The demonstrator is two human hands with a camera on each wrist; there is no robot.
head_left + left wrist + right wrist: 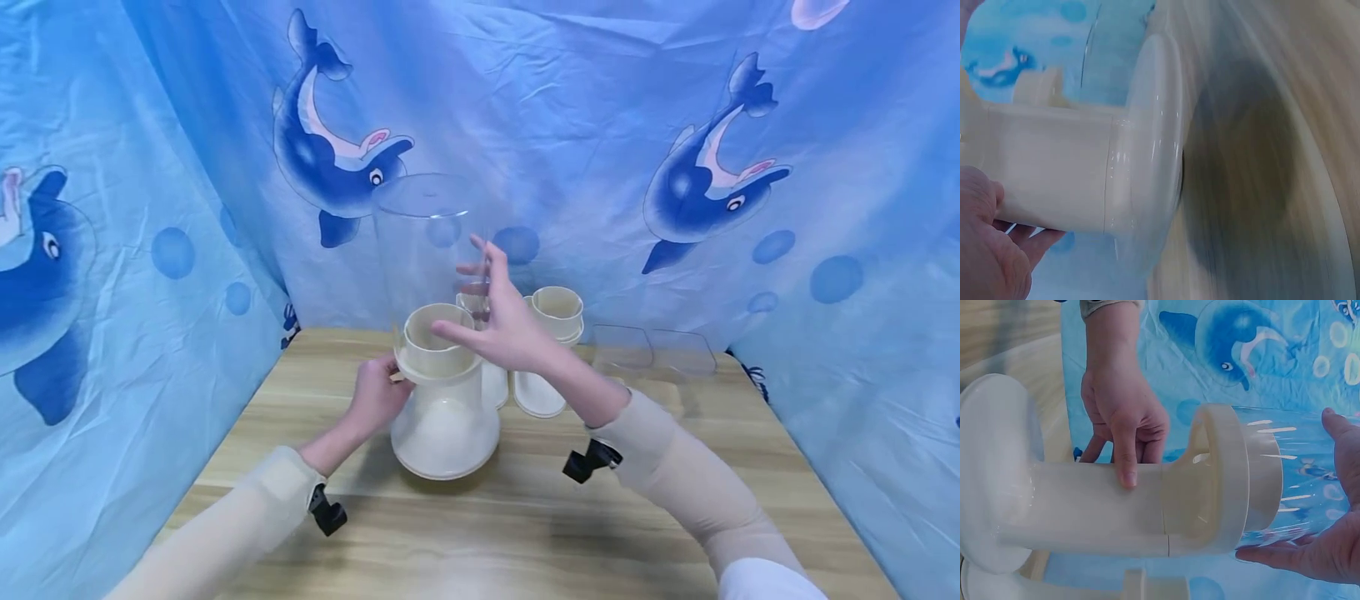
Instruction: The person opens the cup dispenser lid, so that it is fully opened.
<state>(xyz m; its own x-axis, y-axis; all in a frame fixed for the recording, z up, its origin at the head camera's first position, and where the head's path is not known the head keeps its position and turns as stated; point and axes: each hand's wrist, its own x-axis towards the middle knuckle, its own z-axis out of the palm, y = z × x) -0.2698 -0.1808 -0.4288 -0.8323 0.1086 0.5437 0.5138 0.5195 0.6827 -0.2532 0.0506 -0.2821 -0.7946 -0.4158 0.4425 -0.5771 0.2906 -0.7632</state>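
Note:
A tall clear cylinder (427,242) stands on the collar of a cream-coloured pedestal stand (442,429), which has a round flared base. My left hand (377,392) holds the stand's column from the left, as the left wrist view shows, its thumb along the column (1085,509) in the right wrist view. Around the lower part of the cylinder curves my right hand (510,329), thumb in front and fingers at the far side, partly seen through the clear wall. Whether the base touches the table cannot be told; a shadow lies beside it in the left wrist view.
Behind the held stand, another cream stand (542,392) with a round collar is upright, and a further one is partly hidden. Two clear square-rimmed containers (678,350) stand at the back right of the wooden table (525,533). A blue dolphin-print curtain (555,142) encloses the table.

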